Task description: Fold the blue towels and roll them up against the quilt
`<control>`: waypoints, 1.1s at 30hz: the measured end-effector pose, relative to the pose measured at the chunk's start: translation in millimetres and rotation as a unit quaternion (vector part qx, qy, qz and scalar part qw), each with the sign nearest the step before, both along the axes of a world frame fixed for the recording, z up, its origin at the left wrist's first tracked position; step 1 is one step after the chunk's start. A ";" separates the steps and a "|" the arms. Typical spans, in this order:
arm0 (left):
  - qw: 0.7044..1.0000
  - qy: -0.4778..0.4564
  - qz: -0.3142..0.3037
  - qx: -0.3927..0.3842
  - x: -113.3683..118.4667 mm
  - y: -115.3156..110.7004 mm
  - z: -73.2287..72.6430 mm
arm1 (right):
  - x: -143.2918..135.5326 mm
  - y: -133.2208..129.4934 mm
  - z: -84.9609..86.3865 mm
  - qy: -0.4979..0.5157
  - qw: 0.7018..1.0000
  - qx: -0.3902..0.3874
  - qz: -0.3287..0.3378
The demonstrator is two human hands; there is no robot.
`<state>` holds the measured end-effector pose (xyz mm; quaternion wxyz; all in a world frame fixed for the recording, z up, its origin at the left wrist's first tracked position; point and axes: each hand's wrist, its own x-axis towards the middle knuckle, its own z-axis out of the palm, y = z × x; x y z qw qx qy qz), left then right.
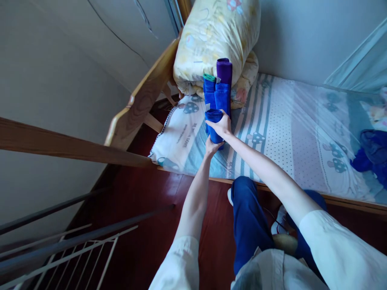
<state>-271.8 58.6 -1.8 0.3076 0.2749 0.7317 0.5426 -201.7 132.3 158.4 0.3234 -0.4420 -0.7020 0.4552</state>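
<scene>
A rolled blue towel point(215, 117) stands upright between my hands near the front edge of the bed. My right hand point(223, 125) wraps round its upper part, and my left hand point(213, 146) cups it low down. Just behind it are more rolls: a blue one with a green top point(209, 89), another blue roll point(222, 96), and a taller purple roll point(224, 72) at the back. Whether the held towel rests on the others or on the bed cannot be made out.
A yellow patterned bedding bundle point(211, 44) sits behind the rolls. The bed point(278, 121) has a wooden headboard point(142, 88) on the left. Dark blue cloth point(373, 151) lies at the far right. A wooden rail point(75, 145) and a white metal rack point(81, 257) stand to the left.
</scene>
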 end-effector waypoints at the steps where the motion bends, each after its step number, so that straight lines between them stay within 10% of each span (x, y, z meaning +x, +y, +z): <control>1: 1.000 0.003 -0.001 -0.004 0.3 -0.1 -2.6 | 0.4 -0.7 -0.8 -0.001 1.000 -0.003 0.002; 14: 1.000 0.011 -0.009 -0.003 -0.2 -7.5 -11.7 | -3.7 -1.6 -14.6 -0.017 0.999 -0.002 0.032; 21: 0.995 0.079 0.027 0.055 2.5 -20.9 -9.4 | 16.9 9.5 -56.1 -0.005 0.998 0.051 0.049; 26: 0.995 0.086 0.027 0.040 12.7 -50.4 -6.3 | 94.5 -5.0 -75.8 0.010 0.999 -0.009 0.040; 33: 0.983 0.183 -0.013 0.026 80.1 -108.4 9.9 | 294.6 -56.0 -81.3 0.023 0.985 -0.150 -0.081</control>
